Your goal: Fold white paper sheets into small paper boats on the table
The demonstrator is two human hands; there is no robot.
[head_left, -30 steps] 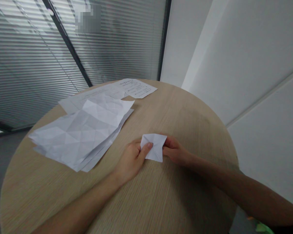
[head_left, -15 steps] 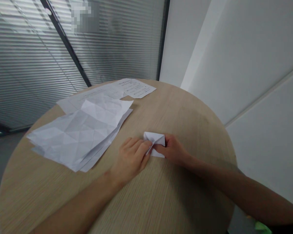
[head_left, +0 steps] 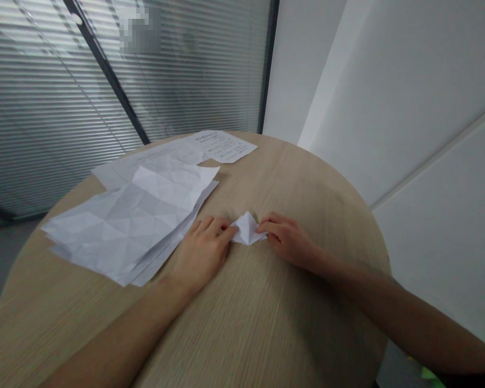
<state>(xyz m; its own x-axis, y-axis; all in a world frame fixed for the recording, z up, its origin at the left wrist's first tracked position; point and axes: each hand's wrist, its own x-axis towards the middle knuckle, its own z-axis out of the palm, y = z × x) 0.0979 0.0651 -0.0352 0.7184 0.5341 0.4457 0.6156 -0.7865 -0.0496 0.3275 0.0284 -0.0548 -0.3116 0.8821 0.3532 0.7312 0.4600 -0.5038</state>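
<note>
A small folded piece of white paper (head_left: 248, 228) lies on the round wooden table (head_left: 242, 312), a crease running down its middle and a point at its far side. At its left corner, my left hand (head_left: 206, 245) pinches the paper between thumb and fingers. My right hand (head_left: 285, 237) grips the opposite corner, thumb and forefinger closed on it. The fingertips partly cover both side corners.
To the left rests a stack of creased white sheets (head_left: 145, 221), close to my left hand. Behind it lie flat papers, one a printed sheet (head_left: 226, 145). Window blinds (head_left: 210, 86) and a white wall (head_left: 420, 108) stand beyond the table's edge.
My hands have moved apart to opposite corners of the folded paper. Its shape has gone from a squarish packet with a raised flap to a spread, pointed form.
</note>
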